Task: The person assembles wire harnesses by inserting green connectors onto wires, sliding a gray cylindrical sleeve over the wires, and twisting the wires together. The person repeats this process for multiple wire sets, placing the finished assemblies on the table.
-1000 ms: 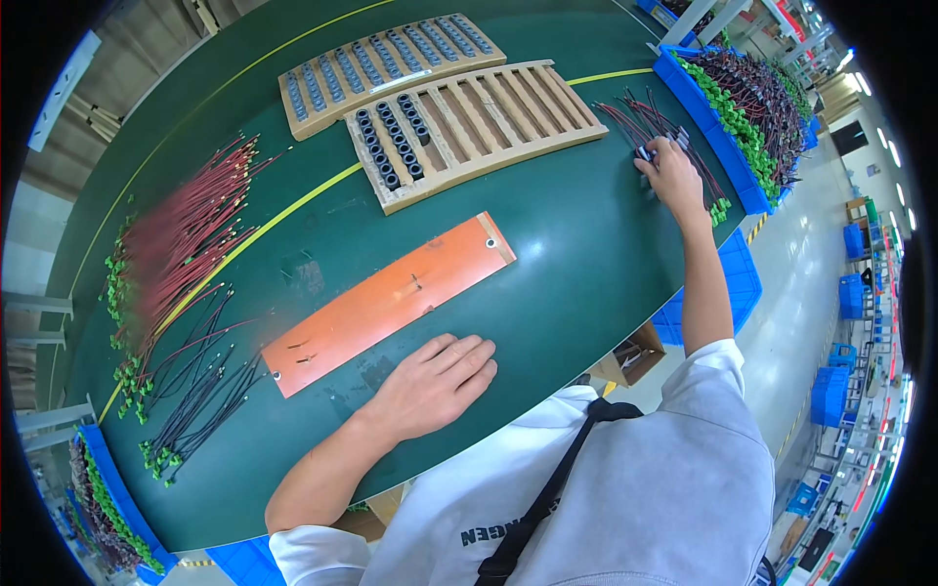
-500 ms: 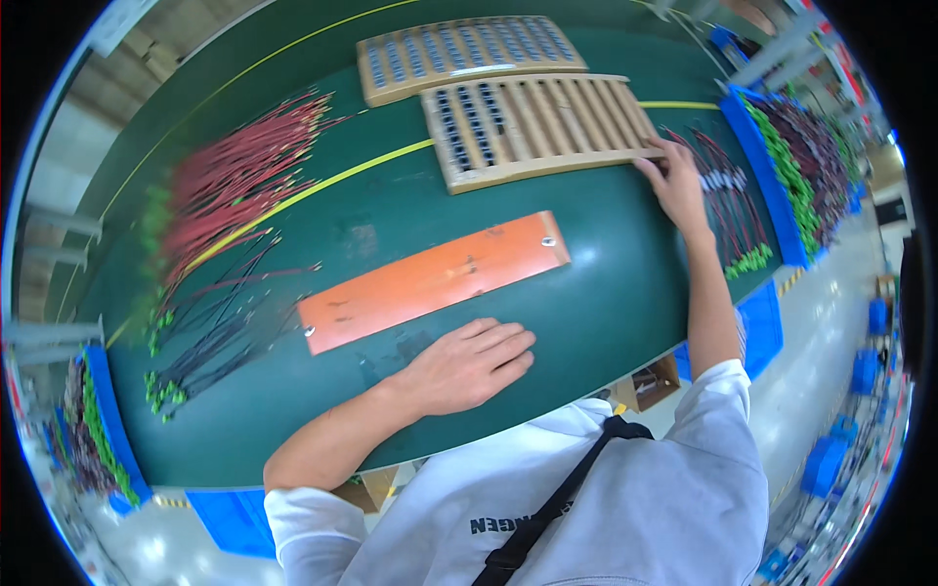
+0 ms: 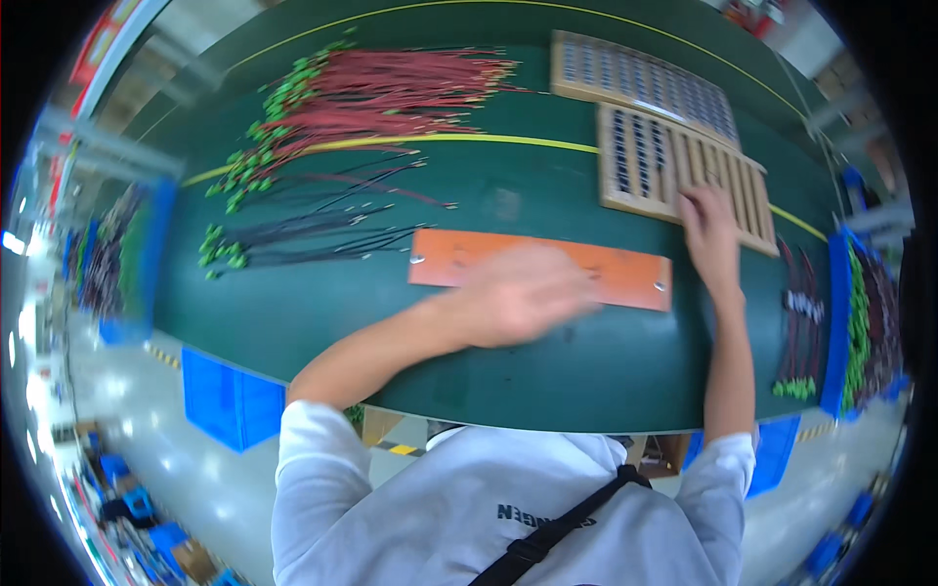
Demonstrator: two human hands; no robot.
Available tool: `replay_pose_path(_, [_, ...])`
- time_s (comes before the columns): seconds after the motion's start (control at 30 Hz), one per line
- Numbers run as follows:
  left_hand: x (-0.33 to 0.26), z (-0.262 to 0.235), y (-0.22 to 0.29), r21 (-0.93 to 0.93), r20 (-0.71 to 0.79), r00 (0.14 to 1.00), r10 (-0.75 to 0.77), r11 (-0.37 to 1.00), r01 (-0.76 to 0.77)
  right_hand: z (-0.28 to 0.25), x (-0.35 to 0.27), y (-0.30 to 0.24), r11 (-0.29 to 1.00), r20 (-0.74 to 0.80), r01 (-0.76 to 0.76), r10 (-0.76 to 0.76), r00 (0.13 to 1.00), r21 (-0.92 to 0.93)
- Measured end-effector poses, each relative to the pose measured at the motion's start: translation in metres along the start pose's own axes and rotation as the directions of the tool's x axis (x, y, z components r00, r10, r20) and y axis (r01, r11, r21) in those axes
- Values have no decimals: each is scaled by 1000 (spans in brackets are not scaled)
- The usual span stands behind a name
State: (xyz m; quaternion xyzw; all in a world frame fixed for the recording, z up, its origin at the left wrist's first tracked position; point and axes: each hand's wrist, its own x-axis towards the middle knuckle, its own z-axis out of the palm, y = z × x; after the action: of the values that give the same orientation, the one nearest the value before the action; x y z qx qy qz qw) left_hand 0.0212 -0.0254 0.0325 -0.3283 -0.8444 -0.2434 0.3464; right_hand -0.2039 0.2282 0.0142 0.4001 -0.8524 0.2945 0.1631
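Observation:
My left hand (image 3: 518,293) is blurred, fingers spread flat, over the middle of a long orange board (image 3: 630,275) lying on the green table (image 3: 508,186). It holds nothing that I can see. My right hand (image 3: 708,234) reaches forward with its fingers resting on the near edge of a slotted wooden tray (image 3: 645,161). Whether something thin is pinched in that hand is unclear. A second wooden tray (image 3: 635,78), filled with small dark parts, lies just beyond the first.
Bundles of red wires with green connectors (image 3: 391,93) fan out at the far left, with dark wires (image 3: 303,234) nearer. More dark wires (image 3: 801,313) lie at the right beside a blue bin (image 3: 840,322) of wires. Another blue bin (image 3: 127,264) stands left.
The view has swung left. My right hand came off the wires at the right onto the slotted tray. My left hand lifted from the table edge and moved over the orange board.

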Motion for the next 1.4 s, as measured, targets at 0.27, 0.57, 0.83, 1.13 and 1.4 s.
replay_pose_path(0.27, [-58, -130, -84, 486, 80, 809, -582, 732, 478, 33, 36, -23, 996, 47, 24, -28, 999, 81])
replay_pose_path(0.57, [-60, -122, -96, 454, 382, 789, -482, 841, 294, 52, 39, 11, 979, -69, -202, 204, 976, 40])
replay_pose_path(0.83, [-46, -160, -111, 640, 270, 818, -508, 729, 242, 49, 38, 2, 893, -106, -419, 439, 892, 167])
replay_pose_path(1.13, [-87, -224, -115, 714, 318, 571, -757, 587, 382, 63, 35, 42, 771, -72, -414, 507, 859, 484])
replay_pose_path(1.4, [-105, -203, -138, 690, 308, 585, -751, 599, 406, 59, 36, 38, 768, -33, -427, 502, 864, 478])
